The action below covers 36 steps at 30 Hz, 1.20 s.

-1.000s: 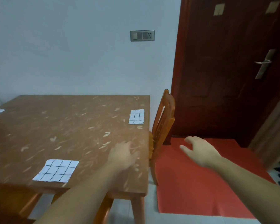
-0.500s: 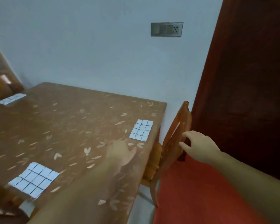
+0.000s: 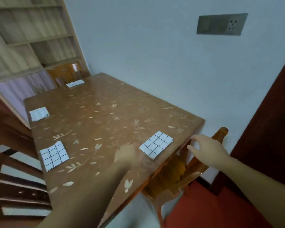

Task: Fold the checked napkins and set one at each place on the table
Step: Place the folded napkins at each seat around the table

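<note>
Table (image 3: 105,102) brown, leaf-patterned; against pale wall (image 3: 155,55).

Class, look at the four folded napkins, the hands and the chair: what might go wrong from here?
1. The left hand rests beside the nearest napkin, which lies close to the table edge; a slide might push it askew or off.
2. The right hand is open by the chair; tugging it may jolt the table.

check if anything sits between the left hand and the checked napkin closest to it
Nothing visible does. The left hand is over the table just beside the nearest napkin, with only bare tabletop between them. The right hand is past the table edge, by the chair.
</note>
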{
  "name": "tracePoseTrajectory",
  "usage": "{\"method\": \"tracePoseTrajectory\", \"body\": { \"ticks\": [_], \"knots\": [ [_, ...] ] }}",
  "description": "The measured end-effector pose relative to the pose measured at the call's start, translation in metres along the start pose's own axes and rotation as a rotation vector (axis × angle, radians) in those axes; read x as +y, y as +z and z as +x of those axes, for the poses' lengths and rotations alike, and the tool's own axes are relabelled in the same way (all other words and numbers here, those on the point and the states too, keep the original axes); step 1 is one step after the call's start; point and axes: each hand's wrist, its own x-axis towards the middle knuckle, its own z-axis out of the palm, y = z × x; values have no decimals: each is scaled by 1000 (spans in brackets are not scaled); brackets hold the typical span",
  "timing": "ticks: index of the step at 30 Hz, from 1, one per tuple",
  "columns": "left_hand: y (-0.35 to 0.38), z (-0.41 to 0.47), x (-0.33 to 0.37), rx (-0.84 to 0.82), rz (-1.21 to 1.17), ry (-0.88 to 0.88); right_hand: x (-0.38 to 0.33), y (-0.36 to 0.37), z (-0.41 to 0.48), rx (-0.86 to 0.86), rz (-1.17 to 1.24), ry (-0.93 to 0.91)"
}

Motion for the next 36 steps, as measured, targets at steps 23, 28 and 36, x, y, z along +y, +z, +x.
{"method": "tracePoseTrajectory", "body": {
  "ticks": [23,28,36],
  "knots": [
    [19,90,91,116,-204,-645,74,17,238,-377,71,-403],
    [36,83,100,140,-261,-764,80,43,251,-496,99,-427],
    [111,104,93,2,-429,-916,85,117,261,-503,134,-288]
  ]
}}
